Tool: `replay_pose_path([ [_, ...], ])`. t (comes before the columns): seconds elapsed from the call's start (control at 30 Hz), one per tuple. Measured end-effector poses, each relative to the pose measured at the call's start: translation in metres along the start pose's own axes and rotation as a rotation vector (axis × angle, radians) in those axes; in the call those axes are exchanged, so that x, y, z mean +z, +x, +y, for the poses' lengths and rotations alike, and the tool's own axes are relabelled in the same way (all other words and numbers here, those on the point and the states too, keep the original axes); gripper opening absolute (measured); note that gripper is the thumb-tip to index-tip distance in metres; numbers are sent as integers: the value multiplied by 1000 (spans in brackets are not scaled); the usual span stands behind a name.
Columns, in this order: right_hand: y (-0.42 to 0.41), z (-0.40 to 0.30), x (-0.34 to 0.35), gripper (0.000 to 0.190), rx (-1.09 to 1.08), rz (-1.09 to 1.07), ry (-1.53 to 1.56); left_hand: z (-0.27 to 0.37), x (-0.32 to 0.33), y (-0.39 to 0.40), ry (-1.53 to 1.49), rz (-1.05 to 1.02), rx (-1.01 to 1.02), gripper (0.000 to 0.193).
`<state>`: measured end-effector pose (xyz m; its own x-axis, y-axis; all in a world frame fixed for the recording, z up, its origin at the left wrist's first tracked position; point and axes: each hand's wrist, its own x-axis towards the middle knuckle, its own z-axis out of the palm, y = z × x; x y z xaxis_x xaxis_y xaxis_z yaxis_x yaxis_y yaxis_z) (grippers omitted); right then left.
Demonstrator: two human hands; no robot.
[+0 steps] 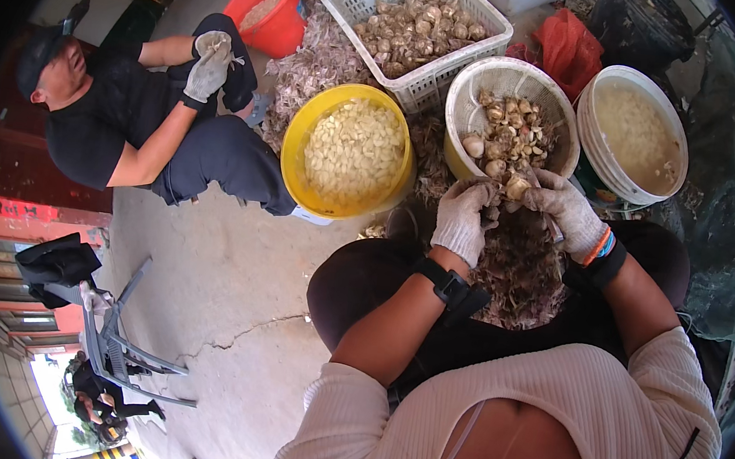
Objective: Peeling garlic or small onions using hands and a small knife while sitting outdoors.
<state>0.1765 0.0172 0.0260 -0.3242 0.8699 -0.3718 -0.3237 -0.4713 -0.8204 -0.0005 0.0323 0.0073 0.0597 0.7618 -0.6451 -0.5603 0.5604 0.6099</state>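
Note:
My left hand [467, 218], in a soiled white knit glove, pinches dark, dry matter at the near rim of a mesh-lined bucket [455, 106]. My gloved right hand [566, 211] holds a garlic bulb [517, 186] at that rim, with a small metal blade [552, 228] under its fingers. Inside the bucket lie garlic bulbs and loose cloves [514, 127]. Brown garlic skins and roots [521, 269] are heaped below both hands, between my knees. To the left, a yellow bucket [293, 138] holds peeled cloves in liquid.
A white plastic crate [419, 83] of garlic bulbs stands behind the buckets. On the right is a white bucket [586, 127] with cloudy liquid, near a red mesh bag [570, 50]. A co-worker [110, 102] sits at left by a red bucket [291, 19]. A grey chair [112, 338] stands farther off.

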Motion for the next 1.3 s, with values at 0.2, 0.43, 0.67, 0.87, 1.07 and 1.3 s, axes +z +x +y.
replay_pose_path([
  [0.2, -3, -6, 2, 25, -5, 32, 41, -6, -10, 8, 194, -113, 141, 18],
  [0.43, -5, -11, 8, 30, -20, 75, -183, -18, -25, 15, 367, -192, 122, 19],
  [0.67, 7, 13, -8, 32, -112, 121, -310, -7, -15, -2, 536, -249, 41, 25],
  [0.87, 10, 18, 0, 34, -178, 121, -345, -12, -19, 2, 437, -274, 145, 31],
  [1.07, 7, 17, 2, 37, -164, 73, -422, -13, -22, 7, 494, -296, 163, 33],
  [1.3, 1, 6, 9, 39, -242, 124, -725, -14, -13, -3, 372, -307, 107, 35],
])
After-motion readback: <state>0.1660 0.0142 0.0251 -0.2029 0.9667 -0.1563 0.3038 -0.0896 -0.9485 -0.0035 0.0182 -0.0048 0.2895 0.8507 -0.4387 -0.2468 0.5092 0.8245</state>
